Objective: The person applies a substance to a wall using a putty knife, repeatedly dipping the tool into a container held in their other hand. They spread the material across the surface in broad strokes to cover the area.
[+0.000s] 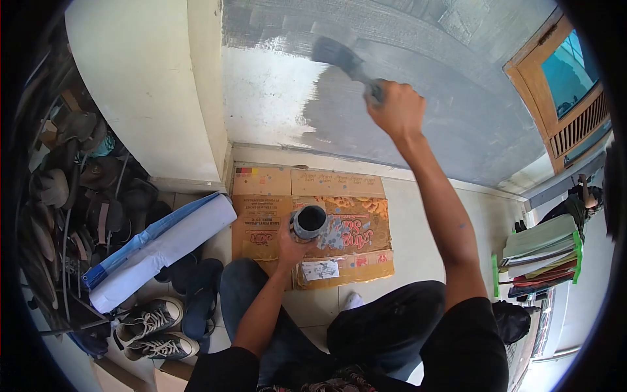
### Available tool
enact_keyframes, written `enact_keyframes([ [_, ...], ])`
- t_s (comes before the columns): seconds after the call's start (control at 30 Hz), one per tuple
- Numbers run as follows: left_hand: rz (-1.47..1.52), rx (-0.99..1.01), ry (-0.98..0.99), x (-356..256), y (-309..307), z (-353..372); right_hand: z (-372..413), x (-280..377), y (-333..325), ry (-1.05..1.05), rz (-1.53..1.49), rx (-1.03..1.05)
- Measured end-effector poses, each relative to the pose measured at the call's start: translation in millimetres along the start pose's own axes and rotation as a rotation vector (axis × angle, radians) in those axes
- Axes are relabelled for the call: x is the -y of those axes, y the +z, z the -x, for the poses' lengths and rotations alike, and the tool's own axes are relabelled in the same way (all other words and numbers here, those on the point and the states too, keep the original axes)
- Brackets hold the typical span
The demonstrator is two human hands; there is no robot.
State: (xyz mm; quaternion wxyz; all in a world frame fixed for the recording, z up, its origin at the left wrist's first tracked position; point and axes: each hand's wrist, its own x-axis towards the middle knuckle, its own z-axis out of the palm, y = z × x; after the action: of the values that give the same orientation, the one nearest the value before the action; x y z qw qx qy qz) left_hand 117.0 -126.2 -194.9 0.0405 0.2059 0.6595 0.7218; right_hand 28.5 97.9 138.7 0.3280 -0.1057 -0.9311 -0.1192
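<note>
My right hand point(400, 111) is wrapped round the handle of a wide paintbrush point(339, 55), whose grey bristles lie at the wall. Grey paint covers much of the wall point(418, 72), with a ragged edge beside a white patch point(264, 98) on the left. Lower down, my left hand point(292, 245) grips a paint-smeared can point(309, 222) from its left side. Its inside looks dark. The can is above a flattened cardboard box point(359, 228) spotted with grey paint.
A white roll point(166, 255) and sneakers point(153, 320) lie at the left, by a rack of hats point(78, 176). A pale pillar point(140, 85) stands upper left. At the right are a wooden-framed window point(562, 78) and a green-edged rack point(542, 251).
</note>
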Motion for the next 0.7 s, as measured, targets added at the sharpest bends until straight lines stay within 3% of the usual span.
enact_keyframes([
  [0.13, -0.068, -0.010, 0.012, 5.8, 2.1, 0.7, 19.5, -20.8, -26.9, 0.017, 0.039, 0.056],
  [0.27, -0.038, -0.002, 0.000, 11.8, 4.8, 0.9, 24.1, 12.0, -33.3, -0.096, -0.160, -0.047],
  [0.4, 0.003, 0.009, -0.041, -3.0, 5.0, 0.2, 3.3, 38.4, -13.5, -0.096, -0.085, 0.086],
  [0.53, 0.019, 0.001, -0.037, 5.8, 4.0, 0.8, 4.6, 1.0, 5.0, 0.055, -0.094, -0.014],
  [0.6, 0.005, 0.000, -0.029, 8.9, 3.6, 0.9, 21.2, -20.2, -6.3, 0.100, -0.017, 0.063],
  [0.7, 0.019, -0.008, -0.006, 7.9, 4.9, -1.5, 53.4, -42.7, -27.9, 0.166, -0.133, 0.056],
])
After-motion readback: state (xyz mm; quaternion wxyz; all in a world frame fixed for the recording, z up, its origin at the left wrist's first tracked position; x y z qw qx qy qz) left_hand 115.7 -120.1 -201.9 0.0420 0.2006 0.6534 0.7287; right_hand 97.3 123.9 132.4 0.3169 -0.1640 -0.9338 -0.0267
